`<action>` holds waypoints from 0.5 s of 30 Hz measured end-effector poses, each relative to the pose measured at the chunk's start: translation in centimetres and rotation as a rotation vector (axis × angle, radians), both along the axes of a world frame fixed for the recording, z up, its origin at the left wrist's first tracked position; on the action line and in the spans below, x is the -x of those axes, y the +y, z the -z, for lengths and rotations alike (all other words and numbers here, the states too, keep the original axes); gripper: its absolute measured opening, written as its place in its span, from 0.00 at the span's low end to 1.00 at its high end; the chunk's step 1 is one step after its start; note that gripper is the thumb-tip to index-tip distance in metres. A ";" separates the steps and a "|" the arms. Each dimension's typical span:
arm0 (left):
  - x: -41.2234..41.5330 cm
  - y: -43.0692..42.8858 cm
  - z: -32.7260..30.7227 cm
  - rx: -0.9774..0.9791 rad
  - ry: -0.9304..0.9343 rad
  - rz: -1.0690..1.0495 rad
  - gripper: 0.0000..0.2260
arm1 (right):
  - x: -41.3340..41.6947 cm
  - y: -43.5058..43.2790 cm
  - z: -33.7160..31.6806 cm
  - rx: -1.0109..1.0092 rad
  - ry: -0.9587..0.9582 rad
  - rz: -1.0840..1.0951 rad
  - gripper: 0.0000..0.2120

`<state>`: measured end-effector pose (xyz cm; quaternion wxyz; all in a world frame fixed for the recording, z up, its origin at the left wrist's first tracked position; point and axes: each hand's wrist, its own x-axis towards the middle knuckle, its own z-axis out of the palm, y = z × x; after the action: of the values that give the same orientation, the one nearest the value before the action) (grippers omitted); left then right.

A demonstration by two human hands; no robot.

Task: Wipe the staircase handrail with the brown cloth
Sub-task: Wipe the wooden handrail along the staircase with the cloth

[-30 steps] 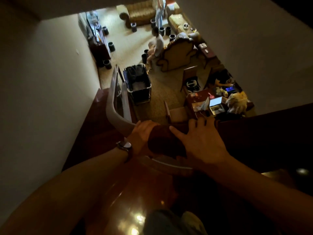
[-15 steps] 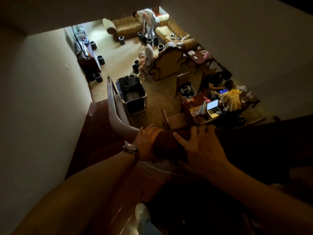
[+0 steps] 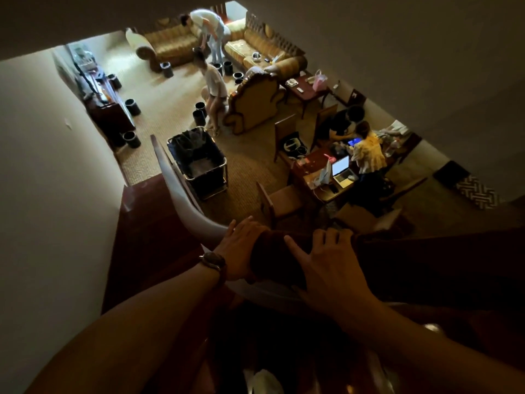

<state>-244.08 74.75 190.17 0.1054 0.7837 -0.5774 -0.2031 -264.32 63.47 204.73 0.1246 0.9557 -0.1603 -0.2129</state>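
Observation:
The pale staircase handrail (image 3: 181,191) curves from the far left down toward me and bends right under my hands. A brown cloth (image 3: 272,257) is draped over the rail at the bend. My left hand (image 3: 241,248), with a watch on the wrist, grips the cloth's left end against the rail. My right hand (image 3: 329,263) lies flat on the cloth's right part, fingers spread over the rail's top. To the right the rail is dark and hard to make out.
A white wall (image 3: 56,194) stands close on the left. Dark red polished stairs (image 3: 142,237) drop below the rail. Far below is a room with sofas, a black cart (image 3: 199,163), a desk with a laptop (image 3: 342,169) and several people.
The view has tilted up, so more of the room below shows. Both hands stay on the cloth at the bend of the rail, shifted slightly right.

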 end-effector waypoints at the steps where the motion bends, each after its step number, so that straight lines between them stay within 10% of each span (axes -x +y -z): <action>1: -0.9 0.2 0.7 -0.008 -0.005 0.015 0.52 | -0.7 0.4 0.7 -0.002 -0.002 0.016 0.45; 15: -15.1 5.1 12.3 0.028 -0.003 0.098 0.52 | -14.3 6.7 14.3 0.063 -0.034 0.148 0.46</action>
<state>-228.98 79.84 177.85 0.1055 0.7534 -0.6179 -0.1986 -249.98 70.14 190.42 0.1361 0.9404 -0.2391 -0.2001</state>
